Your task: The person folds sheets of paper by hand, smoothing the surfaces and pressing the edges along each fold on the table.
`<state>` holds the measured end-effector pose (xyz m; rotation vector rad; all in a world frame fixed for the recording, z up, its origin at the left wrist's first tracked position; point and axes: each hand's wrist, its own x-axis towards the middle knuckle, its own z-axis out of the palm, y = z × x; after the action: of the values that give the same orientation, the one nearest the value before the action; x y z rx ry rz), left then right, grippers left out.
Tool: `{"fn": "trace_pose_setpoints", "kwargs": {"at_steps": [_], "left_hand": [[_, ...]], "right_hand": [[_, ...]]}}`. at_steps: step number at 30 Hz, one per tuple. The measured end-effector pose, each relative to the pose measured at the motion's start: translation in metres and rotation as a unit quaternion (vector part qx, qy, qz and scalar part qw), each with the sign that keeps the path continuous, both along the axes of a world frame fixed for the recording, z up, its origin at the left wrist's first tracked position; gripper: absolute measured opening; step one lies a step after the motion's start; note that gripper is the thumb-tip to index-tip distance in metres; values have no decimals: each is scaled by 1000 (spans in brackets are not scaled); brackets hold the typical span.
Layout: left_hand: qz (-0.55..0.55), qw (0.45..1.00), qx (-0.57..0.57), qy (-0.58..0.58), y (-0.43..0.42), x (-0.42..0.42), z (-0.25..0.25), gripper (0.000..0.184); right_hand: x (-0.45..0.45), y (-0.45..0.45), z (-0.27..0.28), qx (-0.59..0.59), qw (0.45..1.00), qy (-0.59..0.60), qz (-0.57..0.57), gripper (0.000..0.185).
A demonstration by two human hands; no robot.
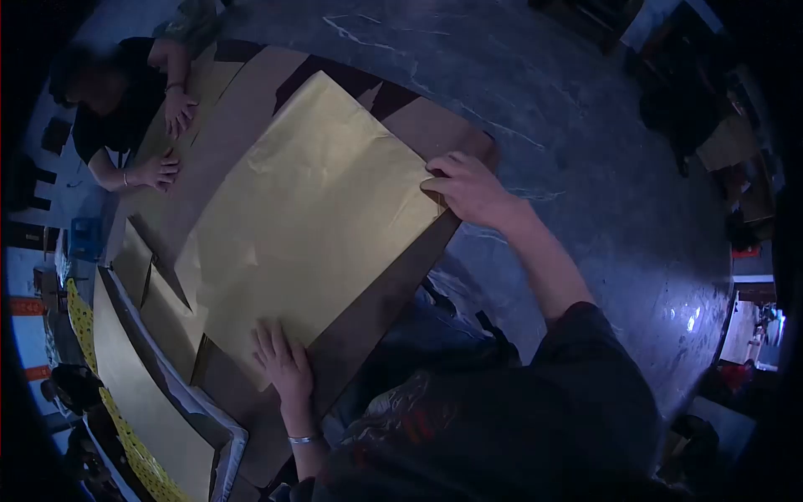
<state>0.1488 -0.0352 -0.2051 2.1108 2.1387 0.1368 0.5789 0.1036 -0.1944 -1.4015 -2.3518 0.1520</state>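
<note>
A large sheet of gold paper (309, 209) lies over a brown table (381, 293), its surface lightly creased. My left hand (283, 361) rests flat with fingers apart on the sheet's near edge, a bracelet at the wrist. At the right edge of the sheet, my right hand (470, 191) pinches the paper near its corner, the thumb under a slightly lifted part. Smaller gold pieces (167, 314) lie beside the sheet on the left, some folded or overlapping.
Across the table a co-worker (117, 109) leans in, both hands flat on gold material. A long gold-topped panel (142, 376) with a pale edge stands at lower left, beside yellow patterned material (134, 443). A blue crate (86, 238) sits beyond the table. Grey floor (602, 192) extends rightward.
</note>
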Motion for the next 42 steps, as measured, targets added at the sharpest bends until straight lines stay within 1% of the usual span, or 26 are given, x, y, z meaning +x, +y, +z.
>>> {"fn": "trace_pose_setpoints", "kwargs": {"at_steps": [1,2,4,5,6,7,9,11,12,15,19,21,26,29,30,32,33,35,37,38,39,40,41,42], "left_hand": [[0,1000,16,-5,-1,-4,-3,53],[3,1000,15,-5,-1,-7,-3,53],[-4,999,21,-39,0,-12,-3,52],[-41,995,84,-28,3,-13,-4,50],[-39,995,85,-27,5,-12,-8,50],[-24,989,105,-100,6,-10,-14,47],[-8,977,124,-171,10,5,-6,44],[-17,986,91,-135,13,28,10,41],[-34,989,103,-97,15,29,12,40],[-46,990,91,-94,20,18,19,42],[-50,989,92,-106,21,5,16,43],[-50,989,92,-108,21,2,15,44],[-42,987,107,-113,20,-4,4,43],[-38,986,112,-115,19,0,6,43],[-36,986,114,-113,19,1,7,43],[-38,986,115,-118,20,0,7,44],[-41,985,114,-123,20,0,6,45],[-30,986,118,-118,19,0,6,45],[-29,988,115,-97,18,7,16,43],[-6,988,124,-93,18,10,18,43],[-12,990,95,-104,18,10,22,43],[-15,991,67,-115,21,7,25,42],[-28,988,68,-139,27,5,22,42],[-42,983,68,-164,35,7,18,42]], "right_hand": [[9,-3,5,-77,997,1,17,27],[11,-4,7,-78,997,0,20,27],[10,-10,8,25,999,-21,29,27],[9,-15,14,-15,999,-26,22,29],[12,-16,15,-15,999,-26,23,29],[14,-19,15,-41,998,-29,25,30],[14,-18,19,-79,996,-46,25,31],[13,-20,18,-80,996,-34,28,31],[14,-20,18,-78,996,-23,31,32],[20,-15,17,-44,999,-19,19,31],[31,-15,17,-69,997,-27,33,31],[42,-12,17,-25,999,-19,-35,32],[34,-16,15,-24,999,-45,13,33],[31,-12,26,-12,997,-79,10,23],[24,-9,23,-8,997,-78,13,23],[-5,0,9,70,997,10,44,16],[-29,2,7,80,995,19,56,15],[-80,16,2,84,985,60,136,22],[-133,24,-2,43,986,45,152,35],[-151,23,7,-18,989,-29,147,49],[-165,23,1,-11,984,-27,174,49],[-175,24,-12,-37,985,-56,161,52],[-181,27,-20,-62,983,-88,145,55],[-182,28,-11,-105,978,-103,151,57]]}}
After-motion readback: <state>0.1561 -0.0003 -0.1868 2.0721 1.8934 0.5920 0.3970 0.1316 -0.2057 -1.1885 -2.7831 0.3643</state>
